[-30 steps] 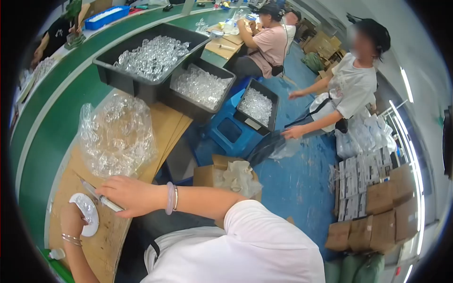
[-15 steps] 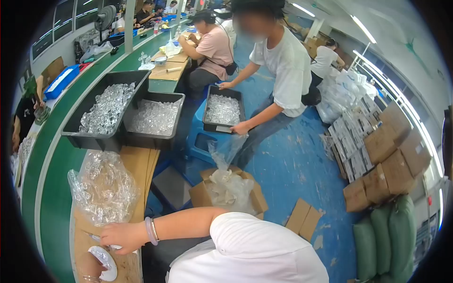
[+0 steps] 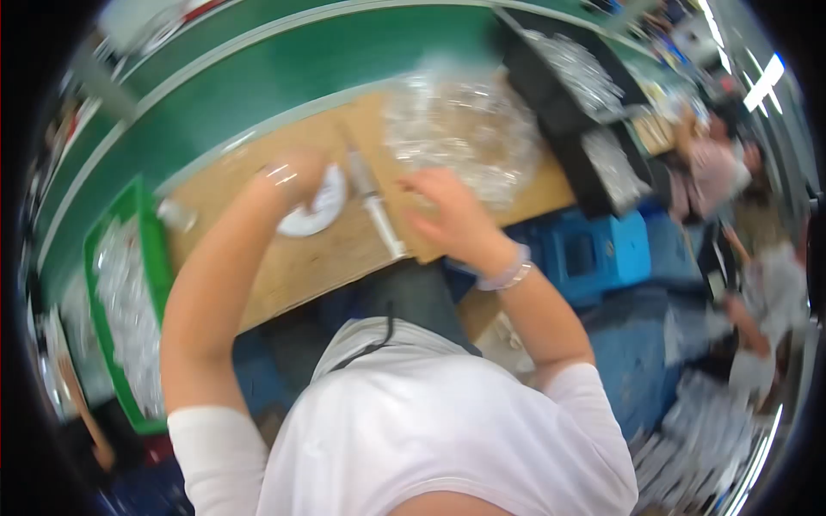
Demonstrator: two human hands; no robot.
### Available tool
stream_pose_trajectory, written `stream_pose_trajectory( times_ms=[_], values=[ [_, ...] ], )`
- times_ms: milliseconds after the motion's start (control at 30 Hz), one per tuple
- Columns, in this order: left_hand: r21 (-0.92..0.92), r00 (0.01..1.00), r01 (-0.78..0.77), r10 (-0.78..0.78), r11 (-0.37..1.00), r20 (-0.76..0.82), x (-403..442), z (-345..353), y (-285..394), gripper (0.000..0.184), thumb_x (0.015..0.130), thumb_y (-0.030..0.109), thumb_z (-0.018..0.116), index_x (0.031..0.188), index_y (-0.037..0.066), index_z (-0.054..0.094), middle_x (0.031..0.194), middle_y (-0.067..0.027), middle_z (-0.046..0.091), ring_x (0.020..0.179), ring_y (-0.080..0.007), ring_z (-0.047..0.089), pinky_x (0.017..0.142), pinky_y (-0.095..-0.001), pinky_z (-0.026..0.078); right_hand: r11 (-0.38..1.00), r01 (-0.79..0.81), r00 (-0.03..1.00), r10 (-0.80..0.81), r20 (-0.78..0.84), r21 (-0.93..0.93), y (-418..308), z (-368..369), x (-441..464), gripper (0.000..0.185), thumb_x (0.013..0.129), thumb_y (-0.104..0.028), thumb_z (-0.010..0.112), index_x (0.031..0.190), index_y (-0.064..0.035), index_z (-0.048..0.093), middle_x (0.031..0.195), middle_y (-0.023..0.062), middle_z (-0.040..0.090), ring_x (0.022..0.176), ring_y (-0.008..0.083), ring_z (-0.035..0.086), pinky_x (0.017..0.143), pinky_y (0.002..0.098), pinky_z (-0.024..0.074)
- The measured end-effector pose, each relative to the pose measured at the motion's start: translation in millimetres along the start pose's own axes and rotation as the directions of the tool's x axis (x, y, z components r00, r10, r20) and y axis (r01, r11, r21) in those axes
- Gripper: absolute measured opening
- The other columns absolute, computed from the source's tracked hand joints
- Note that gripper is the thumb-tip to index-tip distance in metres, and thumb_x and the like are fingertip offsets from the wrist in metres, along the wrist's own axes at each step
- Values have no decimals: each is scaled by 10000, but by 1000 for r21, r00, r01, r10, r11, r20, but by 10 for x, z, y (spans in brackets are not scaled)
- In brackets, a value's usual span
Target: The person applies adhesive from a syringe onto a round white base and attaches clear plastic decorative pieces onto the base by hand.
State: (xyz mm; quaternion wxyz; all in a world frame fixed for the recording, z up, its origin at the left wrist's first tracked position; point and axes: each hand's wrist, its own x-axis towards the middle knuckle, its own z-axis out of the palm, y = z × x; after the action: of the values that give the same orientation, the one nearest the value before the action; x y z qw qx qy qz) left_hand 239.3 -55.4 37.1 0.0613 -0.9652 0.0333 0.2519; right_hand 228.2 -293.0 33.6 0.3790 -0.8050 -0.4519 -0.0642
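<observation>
My left hand [image 3: 297,176] is over the edge of a white round dish [image 3: 317,209] on the wooden board [image 3: 344,249]; its fingers are blurred, and what they hold, if anything, cannot be made out. To the right, my right hand [image 3: 447,211] hovers with its fingers apart and nothing in them. Between the two hands a syringe-like tool [image 3: 375,206] lies on the board. A clear plastic bag [image 3: 460,129] of transparent pieces rests just beyond my right hand.
A green basket [image 3: 155,258] of clear pieces stands at the left, near a small bottle [image 3: 177,214]. Black bins [image 3: 564,155] with clear pieces are at the right, above a blue stool [image 3: 594,254]. A co-worker in white [image 3: 761,318] is at far right.
The view has swung left and down to the board, bringing the green basket into sight. My right hand has let go of the syringe-like tool, which now lies on the board.
</observation>
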Motion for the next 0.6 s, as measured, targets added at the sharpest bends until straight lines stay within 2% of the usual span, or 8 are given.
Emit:
stream_pose_trajectory(
  times_ms=[167, 233, 300, 367, 433, 467, 533, 600],
  values=[
    [-73, 991, -125, 129, 989, 41, -105, -174, -38, 322, 534, 276, 793, 720, 42, 673, 776, -129, 647, 698, -272, 618, 670, -357, 488, 997, -69, 975, 62, 214, 27, -164, 105, 308, 317, 711, -62, 610, 1024, -46, 563, 745, 61, 563, 617, 197, 501, 610, 303, 421],
    [-155, 983, -162, 146, 974, -112, -274, -331, -118, 284, 591, 260, 756, 759, 48, 672, 771, -118, 645, 689, -269, 611, 654, -351, 483, 997, -71, 958, 60, 281, 29, -195, 249, 433, 315, 715, -75, 613, 1025, -50, 566, 704, 60, 560, 580, 199, 500, 579, 304, 420],
    [-325, 917, -132, -10, 936, -399, -466, -350, -260, 253, 642, 229, 718, 802, 40, 664, 762, -122, 638, 688, -258, 608, 638, -341, 477, 997, -81, 937, 69, 343, 20, -223, 398, 545, 313, 719, -89, 616, 1027, -55, 569, 663, 58, 557, 544, 201, 500, 549, 304, 419],
    [-537, 741, -187, -241, 823, -627, -704, -290, -353, 243, 691, 197, 677, 857, 22, 649, 761, -133, 630, 692, -245, 606, 632, -329, 470, 997, -70, 909, 79, 409, -37, -269, 521, 651, 309, 731, -134, 622, 1028, -65, 572, 623, 74, 554, 535, 221, 518, 540, 322, 424],
    [-576, 488, -328, -387, 749, -782, -961, -77, -415, 195, 744, 190, 617, 873, 47, 644, 815, -118, 632, 764, -285, 589, 673, -357, 461, 994, -70, 882, 103, 459, -88, -278, 648, 740, 300, 733, -157, 629, 1013, -63, 577, 630, 83, 562, 549, 227, 530, 543, 330, 426],
    [-592, 484, -326, -408, 737, -774, -1073, 61, -410, 195, 744, 190, 617, 873, 47, 644, 815, -118, 632, 764, -285, 589, 673, -357, 461, 988, -77, 867, 132, 480, -132, -286, 703, 779, 294, 736, -181, 635, 999, -61, 582, 637, 91, 570, 563, 233, 543, 546, 337, 429],
    [-547, 161, -441, -537, 711, -828, -1269, 330, -373, 164, 753, 142, 601, 882, 52, 648, 795, -110, 627, 723, -269, 573, 668, -329, 440, 986, -54, 859, 126, 496, -156, -278, 803, 826, 279, 738, -193, 638, 978, -59, 588, 637, 100, 571, 565, 243, 544, 549, 342, 431],
    [-594, 144, -442, -601, 672, -786, -1361, 621, -327, 157, 749, 111, 602, 885, 50, 647, 785, -104, 623, 713, -258, 563, 668, -322, 431, 982, -47, 855, 134, 501, -182, -271, 874, 857, 266, 741, -205, 640, 957, -57, 594, 638, 109, 572, 567, 252, 545, 553, 347, 434]
  ],
)
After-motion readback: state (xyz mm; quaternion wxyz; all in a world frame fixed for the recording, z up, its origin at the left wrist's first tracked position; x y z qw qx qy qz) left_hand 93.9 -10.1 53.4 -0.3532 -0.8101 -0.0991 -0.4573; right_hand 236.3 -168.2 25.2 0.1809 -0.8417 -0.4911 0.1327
